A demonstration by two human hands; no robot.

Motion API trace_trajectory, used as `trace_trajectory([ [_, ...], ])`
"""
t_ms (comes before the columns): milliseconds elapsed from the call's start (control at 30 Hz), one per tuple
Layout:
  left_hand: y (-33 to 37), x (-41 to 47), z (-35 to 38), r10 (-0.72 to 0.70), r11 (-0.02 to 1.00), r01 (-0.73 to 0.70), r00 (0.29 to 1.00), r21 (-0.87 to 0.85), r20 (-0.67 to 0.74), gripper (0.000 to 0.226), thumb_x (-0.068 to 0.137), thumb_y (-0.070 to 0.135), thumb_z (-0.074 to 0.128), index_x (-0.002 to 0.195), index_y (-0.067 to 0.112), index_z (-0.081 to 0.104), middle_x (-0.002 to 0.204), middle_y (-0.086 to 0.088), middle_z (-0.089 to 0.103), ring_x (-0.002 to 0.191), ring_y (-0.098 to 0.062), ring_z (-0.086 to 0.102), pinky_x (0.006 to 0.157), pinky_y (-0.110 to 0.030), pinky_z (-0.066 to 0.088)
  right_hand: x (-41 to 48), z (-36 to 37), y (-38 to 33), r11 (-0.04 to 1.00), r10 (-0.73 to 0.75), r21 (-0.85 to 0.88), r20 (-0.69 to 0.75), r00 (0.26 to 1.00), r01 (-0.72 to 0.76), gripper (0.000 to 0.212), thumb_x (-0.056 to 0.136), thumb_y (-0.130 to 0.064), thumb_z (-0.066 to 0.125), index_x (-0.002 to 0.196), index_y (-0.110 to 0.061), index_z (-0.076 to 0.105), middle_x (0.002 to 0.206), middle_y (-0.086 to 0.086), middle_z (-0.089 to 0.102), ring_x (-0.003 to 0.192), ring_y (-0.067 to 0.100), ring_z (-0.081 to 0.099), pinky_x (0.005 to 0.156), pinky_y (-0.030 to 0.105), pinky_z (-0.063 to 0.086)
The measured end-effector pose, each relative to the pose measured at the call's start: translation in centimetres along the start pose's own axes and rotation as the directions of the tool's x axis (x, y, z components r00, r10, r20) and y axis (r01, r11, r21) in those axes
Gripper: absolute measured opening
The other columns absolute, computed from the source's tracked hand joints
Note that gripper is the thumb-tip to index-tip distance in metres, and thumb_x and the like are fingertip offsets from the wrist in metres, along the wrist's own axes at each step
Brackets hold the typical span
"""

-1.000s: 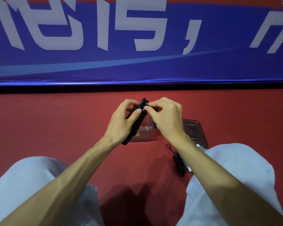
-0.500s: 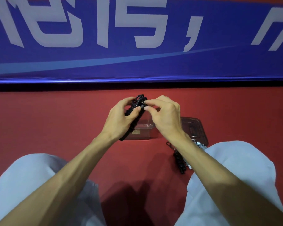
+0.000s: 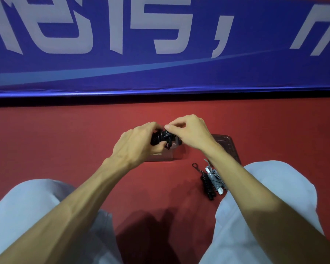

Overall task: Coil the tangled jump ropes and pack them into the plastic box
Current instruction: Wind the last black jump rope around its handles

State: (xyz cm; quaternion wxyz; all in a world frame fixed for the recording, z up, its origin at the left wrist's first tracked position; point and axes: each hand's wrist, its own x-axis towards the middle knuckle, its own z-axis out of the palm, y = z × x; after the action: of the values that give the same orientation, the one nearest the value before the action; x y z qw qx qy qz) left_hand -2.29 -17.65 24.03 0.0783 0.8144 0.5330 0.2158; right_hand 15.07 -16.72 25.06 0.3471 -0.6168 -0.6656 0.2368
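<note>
**Both hands closed on a black rope bundle above the box**

The left hand (image 3: 135,147) is curled round a black jump rope (image 3: 161,139), fingers wrapped over the bundle's far side and thumb tucked under it. The right hand (image 3: 191,134) meets it from the other side, thumb and forefinger pinched together at the top of the bundle and the other fingers bent beneath. The bundle is held between the two hands, in the air over the plastic box (image 3: 161,158).

Only the near wall and a corner of that clear box show under the hands; its inside is covered by them, so I cannot tell what it holds. How the rope's loops run is hard to make out, since fingers hide most of it. To the right, a clear plastic lid (image 3: 230,147) lies on the red floor (image 3: 65,145), partly crossed by the right forearm. Nearer the person, a black coiled rope (image 3: 208,185) and a grey coiled rope (image 3: 215,181) lie side by side, touching, just beside the right knee. Pale trousers (image 3: 27,216) fill both lower corners, cut off by the frame. A blue banner (image 3: 160,77) with large white characters runs across the top.
</note>
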Motion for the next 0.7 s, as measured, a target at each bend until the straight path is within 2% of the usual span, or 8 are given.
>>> trace_trajectory([
  [100, -0.2, 0.0, 0.3, 0.012, 1.0, -0.012, 0.999, -0.01, 0.035, 0.039, 0.083, 0.043, 0.064, 0.12, 0.032, 0.056, 0.107, 0.011, 0.068, 0.093, -0.019, 0.064, 0.073, -0.033, 0.044, 0.1, -0.6, 0.5, 0.998, 0.04, 0.052, 0.063, 0.997, -0.043, 0.005, 0.082, -0.029, 0.076, 0.083, -0.023, 0.077, 0.07, -0.016, 0.066, 0.063, -0.004, 0.056, 0.052, 0.008, 0.039],
  [167, -0.4, 0.0, 0.5, 0.001, 0.998, 0.004, 0.997, -0.055, 0.082, 0.038, 0.081, 0.044, 0.064, 0.116, 0.034, 0.057, 0.095, 0.015, 0.066, 0.08, -0.015, 0.06, 0.069, -0.031, 0.043, 0.2, -0.7, 0.4, 0.999, -0.033, 0.025, 0.01, 0.999, 0.033, 0.003, 0.08, -0.023, 0.079, 0.078, -0.021, 0.078, 0.067, -0.018, 0.063, 0.063, -0.008, 0.055, 0.057, 0.003, 0.035],
  [267, -0.9, 0.0, 0.9, 0.001, 0.995, 0.015, 0.988, -0.103, 0.152, 0.029, 0.079, 0.043, 0.065, 0.106, 0.036, 0.058, 0.079, 0.019, 0.063, 0.066, -0.008, 0.06, 0.065, -0.032, 0.047, 0.2, -0.3, 0.1, 0.991, -0.135, -0.027, -0.037, 0.99, 0.134, 0.001, 0.079, -0.019, 0.078, 0.079, -0.018, 0.078, 0.072, -0.015, 0.063, 0.07, -0.003, 0.056, 0.066, 0.004, 0.036],
  [333, -1.3, 0.2, 1.0, 0.001, 0.977, 0.03, 0.989, -0.211, 0.146, 0.024, 0.078, 0.039, 0.067, 0.1, 0.034, 0.058, 0.073, 0.017, 0.064, 0.057, 0.001, 0.058, 0.061, -0.034, 0.052, 0.4, -0.3, 0.1, 0.989, -0.108, 0.089, -0.093, 0.99, 0.116, 0.006, 0.081, -0.015, 0.076, 0.076, -0.019, 0.076, 0.068, -0.017, 0.063, 0.065, -0.003, 0.057, 0.067, 0.01, 0.041],
  [400, -1.5, 0.3, 0.8, -0.004, 0.943, 0.042, 0.993, -0.332, 0.115, 0.02, 0.079, 0.031, 0.069, 0.096, 0.031, 0.059, 0.07, 0.015, 0.067, 0.05, 0.005, 0.056, 0.058, -0.036, 0.054, 0.4, -0.5, 0.2, 0.961, -0.037, 0.267, -0.157, 0.987, 0.078, 0.018, 0.083, -0.009, 0.073, 0.069, -0.021, 0.072, 0.062, -0.014, 0.063, 0.055, -0.001, 0.055, 0.061, 0.018, 0.045],
  [533, -0.8, 0.1, 0.6, 0.016, 0.886, 0.026, 0.996, -0.463, 0.088, 0.02, 0.083, 0.012, 0.07, 0.092, 0.026, 0.059, 0.068, 0.008, 0.069, 0.046, -0.003, 0.057, 0.047, -0.023, 0.049, 0.6, -0.9, 0.1, 0.785, 0.191, 0.618, -0.168, 0.967, -0.048, 0.018, 0.092, -0.004, 0.062, 0.076, -0.011, 0.067, 0.069, 0.001, 0.062, 0.054, 0.006, 0.054, 0.052, 0.021, 0.046],
  [633, -0.4, -0.1, 0.5, 0.017, 0.855, 0.022, 0.997, -0.518, 0.071, 0.017, 0.085, 0.007, 0.068, 0.095, 0.018, 0.06, 0.065, 0.006, 0.068, 0.044, -0.004, 0.056, 0.044, -0.017, 0.046, 0.8, -0.9, 0.3, 0.699, 0.269, 0.706, -0.116, 0.956, -0.111, 0.014, 0.095, -0.007, 0.06, 0.082, -0.007, 0.067, 0.073, 0.005, 0.061, 0.057, 0.007, 0.056, 0.052, 0.023, 0.047],
  [700, -0.4, 0.0, 0.5, 0.017, 0.849, 0.022, 0.998, -0.528, 0.068, 0.015, 0.087, 0.009, 0.067, 0.097, 0.015, 0.059, 0.071, 0.003, 0.07, 0.046, -0.004, 0.059, 0.044, -0.017, 0.046, 1.0, -0.7, 0.5, 0.641, 0.305, 0.756, -0.093, 0.948, -0.132, 0.012, 0.095, -0.008, 0.061, 0.084, -0.005, 0.066, 0.076, 0.006, 0.06, 0.058, 0.009, 0.055, 0.053, 0.024, 0.048],
])
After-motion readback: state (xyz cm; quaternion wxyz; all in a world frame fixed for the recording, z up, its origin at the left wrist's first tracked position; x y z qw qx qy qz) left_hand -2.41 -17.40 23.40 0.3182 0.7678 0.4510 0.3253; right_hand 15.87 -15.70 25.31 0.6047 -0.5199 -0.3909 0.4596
